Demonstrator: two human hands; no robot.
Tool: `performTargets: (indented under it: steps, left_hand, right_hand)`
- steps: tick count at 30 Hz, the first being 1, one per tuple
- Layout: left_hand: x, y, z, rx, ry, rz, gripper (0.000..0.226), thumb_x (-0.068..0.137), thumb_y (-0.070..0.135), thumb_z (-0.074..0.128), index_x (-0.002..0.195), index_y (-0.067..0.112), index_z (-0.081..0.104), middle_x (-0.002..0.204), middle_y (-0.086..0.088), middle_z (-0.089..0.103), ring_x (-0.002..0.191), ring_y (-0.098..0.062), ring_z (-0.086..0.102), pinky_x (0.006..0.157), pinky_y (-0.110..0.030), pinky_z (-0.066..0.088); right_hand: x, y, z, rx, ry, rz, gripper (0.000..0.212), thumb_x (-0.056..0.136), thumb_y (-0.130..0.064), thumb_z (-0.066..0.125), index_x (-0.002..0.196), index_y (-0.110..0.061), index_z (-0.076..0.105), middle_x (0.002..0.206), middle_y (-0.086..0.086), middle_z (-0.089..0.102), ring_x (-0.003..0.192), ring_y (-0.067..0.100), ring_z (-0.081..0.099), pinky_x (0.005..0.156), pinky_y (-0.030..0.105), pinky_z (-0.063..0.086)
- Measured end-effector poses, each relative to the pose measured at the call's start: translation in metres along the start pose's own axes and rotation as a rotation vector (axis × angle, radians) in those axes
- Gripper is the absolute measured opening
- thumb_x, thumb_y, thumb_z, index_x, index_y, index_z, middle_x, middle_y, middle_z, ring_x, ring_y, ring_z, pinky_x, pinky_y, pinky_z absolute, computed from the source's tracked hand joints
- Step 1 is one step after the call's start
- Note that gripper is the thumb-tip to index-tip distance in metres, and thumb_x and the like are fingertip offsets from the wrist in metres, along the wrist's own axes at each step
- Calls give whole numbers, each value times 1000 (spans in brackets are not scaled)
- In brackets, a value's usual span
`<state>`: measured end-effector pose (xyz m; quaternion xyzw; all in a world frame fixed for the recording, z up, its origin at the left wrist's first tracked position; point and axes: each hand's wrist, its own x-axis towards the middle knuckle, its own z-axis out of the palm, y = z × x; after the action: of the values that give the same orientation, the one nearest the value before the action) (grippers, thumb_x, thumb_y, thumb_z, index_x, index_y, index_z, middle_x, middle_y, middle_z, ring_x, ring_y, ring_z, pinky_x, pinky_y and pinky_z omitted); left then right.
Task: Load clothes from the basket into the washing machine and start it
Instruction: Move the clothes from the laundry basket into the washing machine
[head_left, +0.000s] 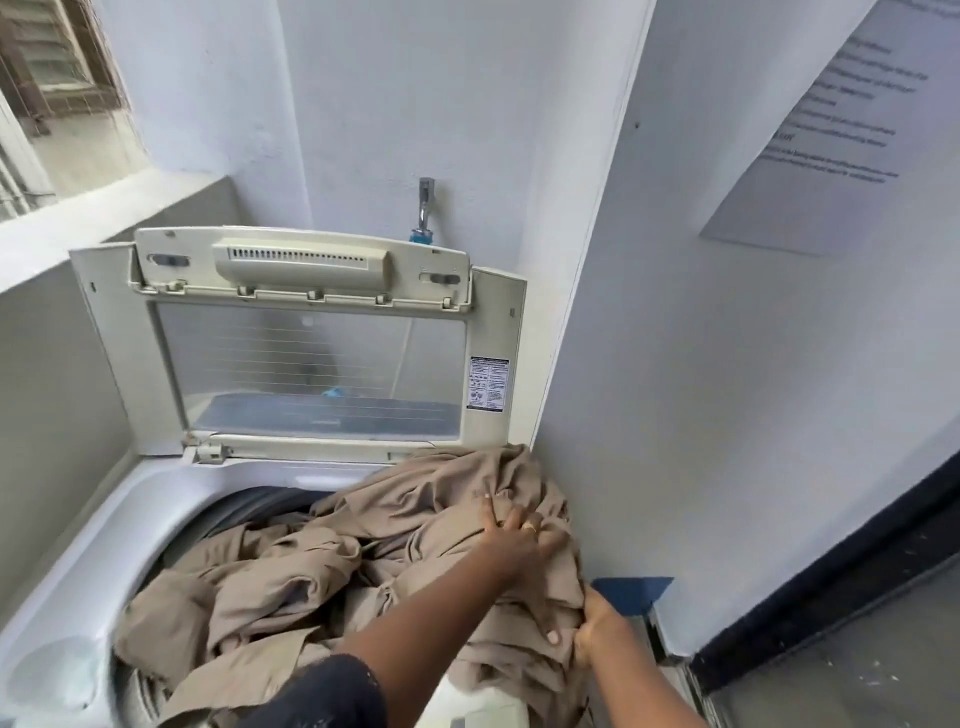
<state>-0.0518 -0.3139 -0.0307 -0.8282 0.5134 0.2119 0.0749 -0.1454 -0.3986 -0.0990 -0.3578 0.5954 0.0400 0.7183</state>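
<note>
Washer (78, 525), lower left: lid (311, 358) up, drum heaped with tan clothes (291, 582) spilling over the right rim. My left hand (511, 538) presses flat, fingers spread; my right hand (587, 626) pinches a fold. Left to do: tuck in, close, start. Basket unseen.

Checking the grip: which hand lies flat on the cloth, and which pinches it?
The left hand presses flat on the beige cloth; the right hand pinches its edge.
</note>
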Motion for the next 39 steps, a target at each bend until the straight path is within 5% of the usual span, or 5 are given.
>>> performTargets:
  steps: [7, 15, 23, 31, 39]
  left_hand:
    - [-4, -18, -14, 6, 195, -51, 96, 76, 46, 68, 151, 23, 12, 130, -18, 55, 119, -35, 53, 93, -44, 45]
    - [-91, -145, -27, -340, 257, -145, 93, 66, 61, 61, 144, 28, 22, 155, -7, 25, 139, -26, 35, 113, -38, 31]
    - [-175, -236, 11, -132, -291, -527, 121, 61, 55, 80, 151, 29, 4, 158, -5, 10, 146, -27, 13, 119, -38, 20]
    - [-160, -263, 91, -225, -549, -565, 129, 62, 71, 69, 145, 34, -23, 158, -11, -17, 148, -29, -3, 121, -44, 10]
    - [-118, -277, 157, -374, -483, -603, 87, 85, 48, 59, 152, 21, 10, 156, -14, 22, 144, -33, 23, 119, -43, 20]
  right_hand:
    - [-27, -28, 33, 64, 290, -389, 21, 89, -9, 52, 91, 7, 64, 81, 19, 71, 67, 29, 64, 56, 33, 54]
    - [-120, 1, 134, -538, 357, -1031, 40, 79, -35, 70, 95, 2, 69, 101, 28, 68, 94, 40, 65, 75, 38, 49]
    - [-100, 86, 235, -1364, -134, -949, 45, 84, -45, 52, 119, -19, 60, 131, 13, 53, 129, 32, 40, 110, 40, 27]
    - [-76, 57, 238, -1526, 135, -887, 97, 67, -79, 52, 147, -38, 15, 155, 20, -19, 143, 41, -17, 112, 60, -2]
    - [-38, 78, 220, -1257, -330, -198, 106, 69, -78, 54, 146, -10, 29, 157, 9, 22, 144, 22, 25, 116, 25, 24]
